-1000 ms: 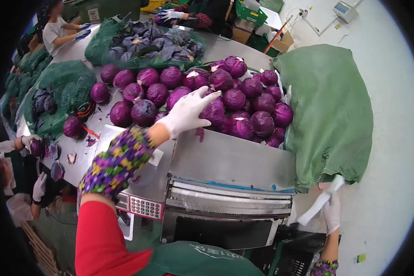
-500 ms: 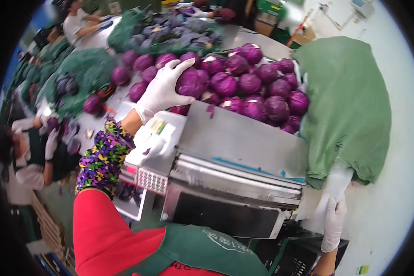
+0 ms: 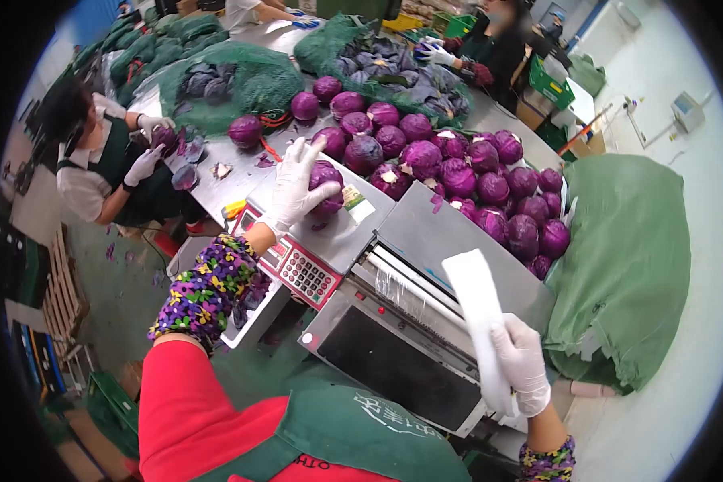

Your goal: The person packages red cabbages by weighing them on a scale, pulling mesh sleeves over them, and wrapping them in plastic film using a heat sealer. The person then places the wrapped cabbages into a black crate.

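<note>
In a white glove, my left hand (image 3: 294, 191) has its fingers around a red cabbage (image 3: 327, 202) over the metal plate of a weighing scale (image 3: 347, 245). The scale's red keypad panel (image 3: 307, 273) faces me. My gloved right hand (image 3: 522, 361) grips a long, flat white sleeve-like strip (image 3: 475, 297), which stands up from the fist and overlaps the film-wrapping machine (image 3: 377, 345). I cannot tell what the strip is made of. Several red cabbages (image 3: 458, 177) are heaped just behind the scale and the machine.
A large green sack (image 3: 627, 257) stands right of the machine. Green mesh bags (image 3: 257, 80) of cabbages lie farther back on the metal table (image 3: 217, 189). On the left a co-worker (image 3: 96, 161) handles a cabbage, beside loose leaves. Another person (image 3: 498, 48) works at the back right.
My left hand has brought a cabbage from the heap toward me, over the scale. My right hand has pulled the white strip away from the green sack and raised it over the machine. The view has shifted.
</note>
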Demonstrator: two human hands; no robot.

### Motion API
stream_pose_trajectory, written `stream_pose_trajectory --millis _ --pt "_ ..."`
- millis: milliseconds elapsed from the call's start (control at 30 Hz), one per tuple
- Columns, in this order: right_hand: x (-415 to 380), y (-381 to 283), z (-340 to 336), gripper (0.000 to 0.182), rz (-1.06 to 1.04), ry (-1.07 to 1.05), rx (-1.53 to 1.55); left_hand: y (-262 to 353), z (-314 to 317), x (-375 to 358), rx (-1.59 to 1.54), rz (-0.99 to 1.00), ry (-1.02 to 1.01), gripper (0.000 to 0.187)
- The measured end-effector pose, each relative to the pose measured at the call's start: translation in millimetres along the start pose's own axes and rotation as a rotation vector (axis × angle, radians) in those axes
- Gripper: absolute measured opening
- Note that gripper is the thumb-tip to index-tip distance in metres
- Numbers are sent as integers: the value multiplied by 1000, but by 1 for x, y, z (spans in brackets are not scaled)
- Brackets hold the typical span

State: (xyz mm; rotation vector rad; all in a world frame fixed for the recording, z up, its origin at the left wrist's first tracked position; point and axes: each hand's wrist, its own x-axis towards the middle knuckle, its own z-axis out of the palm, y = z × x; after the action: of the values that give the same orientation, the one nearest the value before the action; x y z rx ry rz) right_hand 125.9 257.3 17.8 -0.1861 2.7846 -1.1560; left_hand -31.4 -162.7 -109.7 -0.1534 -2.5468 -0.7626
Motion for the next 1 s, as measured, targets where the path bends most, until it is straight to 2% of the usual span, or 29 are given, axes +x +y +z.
stream_pose_trajectory --millis 33,100,200,300,333,367,400,433,467,500,567,600,633,700,733,767,833,867,900,933,1000 --pt "0 4 8 18 -19 -1 59 -9 8 -1 -55 -58 96 84" --pt "-1 0 12 19 -57 -18 93 -13 12 -15 -53 -218 134 80" --pt "-1 -11 10 17 -16 -151 124 -17 17 -31 -174 -227 173 76" --pt "-3 -10 14 17 9 -178 147 8 16 -55 -198 -319 443 69" --pt "-4 -14 13 17 -30 -189 128 31 5 -63 -227 -294 455 54" --pt "-4 -13 14 17 -43 -207 122 75 -8 -73 -884 -384 333 43" --pt "-4 -9 17 17 -14 -257 137 78 8 -88 -922 -270 131 42" --pt "-3 -7 22 17 15 -311 150 137 -14 -102 -1181 -427 -46 39" --pt "-1 -8 28 18 -103 -326 44 169 -21 -118 -1198 -440 -151 38" --pt "-2 -12 34 18 -111 -351 40 188 -21 -132 -1218 -451 -263 37" --pt "-3 -23 44 19 -51 -477 74 196 -3 -152 -1551 -533 -367 41" --pt "-1 -27 46 26 -67 -574 177 200 -10 -152 -1476 -602 -293 43" --pt "-2 -24 47 26 -67 -580 175 200 -15 -152 -1477 -608 -288 43" --pt "1 -14 49 37 232 -511 905 194 -24 -152 -1530 -665 -97 35" --pt "16 -8 54 48 -45 -521 777 192 -29 -151 -1564 -703 -95 30" --pt "24 -5 65 45 -54 -431 700 187 -29 -151 -1567 -710 -99 30" --pt "25 -43 107 37 -24 -219 709 178 -27 -146 -1584 -677 -182 28" --pt "26 -52 127 37 -15 -211 707 177 -27 -141 -1616 -670 -140 22" --pt "30 -55 149 36 -11 -207 893 171 -17 -141 -1513 -583 -44 13" --pt "37 -55 167 38 -5 -200 1079 161 -14 -139 -1253 -476 80 9" --pt "49 -61 191 35 11 -159 1120 139 -25 -129 -824 -302 235 3"
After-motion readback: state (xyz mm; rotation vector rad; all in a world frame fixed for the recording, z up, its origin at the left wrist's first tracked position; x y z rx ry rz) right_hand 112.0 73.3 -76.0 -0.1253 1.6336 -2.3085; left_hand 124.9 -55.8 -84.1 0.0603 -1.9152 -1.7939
